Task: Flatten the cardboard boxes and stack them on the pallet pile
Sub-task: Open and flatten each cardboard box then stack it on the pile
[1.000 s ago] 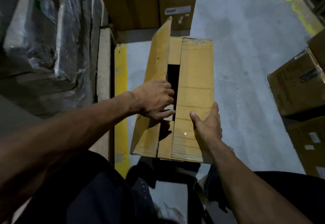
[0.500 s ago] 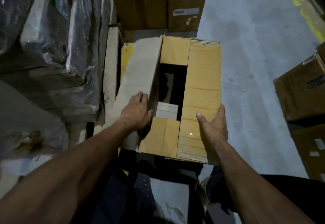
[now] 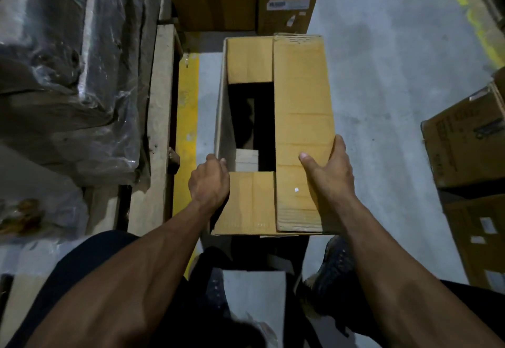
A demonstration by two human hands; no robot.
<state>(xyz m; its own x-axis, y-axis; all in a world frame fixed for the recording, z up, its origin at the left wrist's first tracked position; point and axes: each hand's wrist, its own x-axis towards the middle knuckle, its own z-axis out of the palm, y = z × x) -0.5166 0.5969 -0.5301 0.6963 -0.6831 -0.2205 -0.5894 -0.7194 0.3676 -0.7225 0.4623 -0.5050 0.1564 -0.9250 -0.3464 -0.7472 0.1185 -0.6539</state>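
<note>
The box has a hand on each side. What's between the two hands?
In the head view, between the left hand and right hand lie the box's near short flap and part of its long right flap.

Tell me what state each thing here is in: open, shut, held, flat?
Tan cardboard box: still box-shaped, not flattened; right long flap folded over, left side open.
Left hand: grips the box's left wall at the near corner.
Right hand: holds the box's right edge, thumb on the flap.
Labelled brown carton beyond: top flaps slightly lifted.
Plastic-wrapped load on the left: wrapped.
</note>
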